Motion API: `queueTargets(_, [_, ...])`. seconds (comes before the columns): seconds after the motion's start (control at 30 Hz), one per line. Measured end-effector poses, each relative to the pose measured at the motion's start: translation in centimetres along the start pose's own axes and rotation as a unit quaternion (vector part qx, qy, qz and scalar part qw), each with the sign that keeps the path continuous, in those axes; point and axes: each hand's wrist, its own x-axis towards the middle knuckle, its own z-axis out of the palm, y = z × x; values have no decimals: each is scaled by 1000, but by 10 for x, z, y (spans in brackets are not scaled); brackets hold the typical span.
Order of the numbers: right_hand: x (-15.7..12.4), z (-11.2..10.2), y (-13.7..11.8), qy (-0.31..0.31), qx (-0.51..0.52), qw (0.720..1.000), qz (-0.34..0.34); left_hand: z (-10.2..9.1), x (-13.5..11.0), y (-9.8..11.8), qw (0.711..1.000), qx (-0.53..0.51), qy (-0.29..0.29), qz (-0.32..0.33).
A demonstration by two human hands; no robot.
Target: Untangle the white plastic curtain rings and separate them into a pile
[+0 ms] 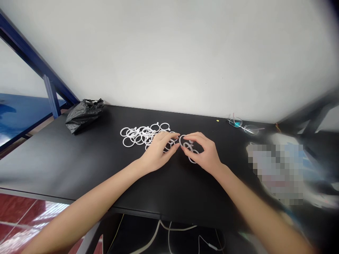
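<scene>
Black tabletop (79, 165) runs along a plain white wall (172, 53), and both hands meet near its middle. My view has the right hand (205, 151) curled narrowly around a small bunch of rings (192, 156), thumb and forefinger pinching the topmost loop, so the bunch sits just above the table a little right of centre. The left hand (159, 150) lies low beside it, fingers stretched toward that same loop and tips touching it; I cannot tell whether it actually grips or merely rests there. Its knuckles cover the near edge of the pile of white plastic rings (143, 135), which spreads across the table just left of the hands.

Farther left, well apart, a crumpled black plastic bag (84, 114) sits near the back edge. Off to the right by the wall lie a pair of glasses (243, 126), with a tiny yellow speck (217, 120) just beside them. A blue metal frame (50, 88) rises beyond the left corner. Pale cables (169, 233) hang under the front edge, above red floor tiles (31, 218).
</scene>
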Motion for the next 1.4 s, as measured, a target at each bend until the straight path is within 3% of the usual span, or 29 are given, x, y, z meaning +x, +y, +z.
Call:
queueTargets(0.13, [1, 0, -4, 38, -6, 998, -56, 3, 1, 3, 975, -193, -38, -99])
queueTargets(0.27, [-1, 2, -6, 51, -9, 994, -99, 8, 1, 3, 928, -333, -94, -136])
queueTargets(0.5, [-5, 3, -6, 92, 0, 991, -98, 6, 1, 8, 886, -398, -179, -155])
queueTargets(0.67, [-5, 4, -6, 129, -9, 986, -101, 6, 2, 9, 867, -433, -194, -151])
queueTargets(0.83, [-5, 4, -6, 173, -52, 980, -79, 6, 4, 7, 847, -469, -142, -206])
queueTargets(1.03, [-7, 6, -6, 181, 5, 983, -37, 6, 4, 4, 831, -498, -113, -220])
queueTargets(1.2, [-8, 8, -9, 139, 75, 987, 25, 7, 2, 5, 848, -478, -89, -213])
queueTargets(1.4, [-7, 7, -7, 155, 97, 982, 55, 2, 4, 1, 859, -457, -4, -230])
